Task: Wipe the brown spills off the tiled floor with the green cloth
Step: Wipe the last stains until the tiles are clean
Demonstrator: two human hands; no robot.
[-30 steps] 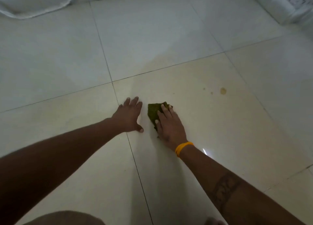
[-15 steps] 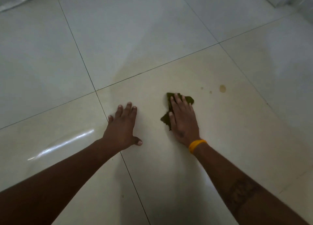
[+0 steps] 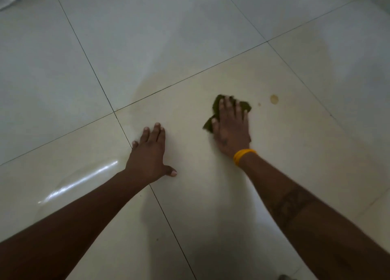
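Floor: pale glossy tiled floor [image 3: 190, 47] filled the whole view, dark grout lines crossing it and a streak of glare lying on the tile at the left.
Left arm and hand: left hand [image 3: 148, 153] lay flat on the floor across a grout line, its fingers [image 3: 157, 132] straight and spread, holding nothing; it looked placed there to prop the person's weight while they leaned forward.
Right arm and hand: right hand [image 3: 231, 130] pressed palm down on the cloth, its fingers [image 3: 221, 108] stretched out over it rather than curled round it, probably so the flat hand could push the cloth along the tile.
Green cloth: green cloth [image 3: 215, 105] sat crumpled under the right hand on the central tile, edges showing beyond the fingertips and at the thumb side.
Wristband: yellow wristband [image 3: 243, 156] circled the right wrist.
Brown spills: larger brown spill [image 3: 274, 99] lay near the cloth on its right, apart from it and not yet wiped; small brown speck [image 3: 259, 104] lay between cloth and spill.
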